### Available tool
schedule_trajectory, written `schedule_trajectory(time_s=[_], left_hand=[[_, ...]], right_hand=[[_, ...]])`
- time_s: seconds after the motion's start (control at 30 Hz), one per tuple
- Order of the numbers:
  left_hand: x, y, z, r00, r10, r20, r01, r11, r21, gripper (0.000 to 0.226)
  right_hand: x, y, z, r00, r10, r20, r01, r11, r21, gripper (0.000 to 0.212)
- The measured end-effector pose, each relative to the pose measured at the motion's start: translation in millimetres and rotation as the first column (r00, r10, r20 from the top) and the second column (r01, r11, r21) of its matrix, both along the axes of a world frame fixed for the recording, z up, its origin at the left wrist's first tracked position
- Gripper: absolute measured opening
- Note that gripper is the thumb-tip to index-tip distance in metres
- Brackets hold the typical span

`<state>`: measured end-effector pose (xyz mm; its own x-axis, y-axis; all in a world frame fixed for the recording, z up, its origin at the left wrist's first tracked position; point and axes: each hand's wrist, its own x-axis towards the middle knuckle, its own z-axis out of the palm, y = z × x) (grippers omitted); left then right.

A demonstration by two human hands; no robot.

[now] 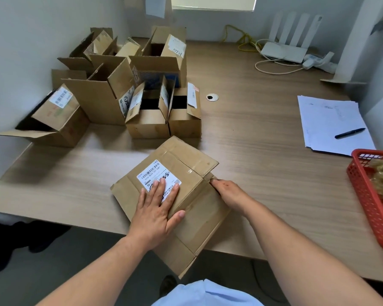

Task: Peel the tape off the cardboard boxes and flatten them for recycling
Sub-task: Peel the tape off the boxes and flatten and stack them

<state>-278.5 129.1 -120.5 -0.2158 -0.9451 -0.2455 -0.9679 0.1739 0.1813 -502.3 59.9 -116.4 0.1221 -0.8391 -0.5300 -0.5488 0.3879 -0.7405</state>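
Observation:
A cardboard box (186, 171) with a white shipping label lies at the near edge of the wooden table (263, 138), partly collapsed and hanging over the edge. My left hand (155, 210) presses flat on the label with straight fingers, thumb against the box's side fold. My right hand (228, 193) grips the box's right edge, its fingertips pinching at a strip of clear tape (209, 176) by the corner. Clear tape also runs along the box's seams.
Several opened cardboard boxes (124, 89) stand clustered at the far left. A red plastic basket (367, 202) with crumpled tape sits at the right edge. Papers (332, 115) with a black pen (349, 133) lie right of centre. A white router (285, 51) and cables sit at the back.

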Motion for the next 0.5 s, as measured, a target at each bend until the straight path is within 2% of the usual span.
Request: schedule_trajectory(time_s=[0.1,0.17,0.3,0.4,0.5], left_hand=[[-0.7,-0.3,0.7,1.000,0.011,-0.023,-0.011,1.000,-0.010,0.090],[-1.6,-0.5,1.1,1.000,0.015,-0.011,-0.015,1.000,0.002,0.088],[-4.4,1.1,-2.9,1.000,0.019,0.016,-0.020,0.999,0.030,0.086],[-1.7,9.0,-15.8,0.997,0.054,0.062,-0.059,0.994,0.089,0.092],[0.9,18.0,-29.6,0.988,0.073,0.136,-0.096,0.981,0.167,0.099]], right_hand=[[4.9,-6.0,-4.6,0.999,0.030,-0.022,-0.030,0.999,0.025,0.067],[7.4,-6.7,-4.5,1.000,0.011,-0.021,-0.011,1.000,0.030,0.071],[0.0,-3.3,-14.6,0.985,-0.175,0.000,0.174,0.979,-0.110,0.027],[-13.3,-3.9,-17.0,0.949,-0.315,0.027,0.311,0.917,-0.250,0.029],[-25.0,-3.2,-12.7,0.953,-0.285,-0.100,0.238,0.912,-0.335,0.025]])
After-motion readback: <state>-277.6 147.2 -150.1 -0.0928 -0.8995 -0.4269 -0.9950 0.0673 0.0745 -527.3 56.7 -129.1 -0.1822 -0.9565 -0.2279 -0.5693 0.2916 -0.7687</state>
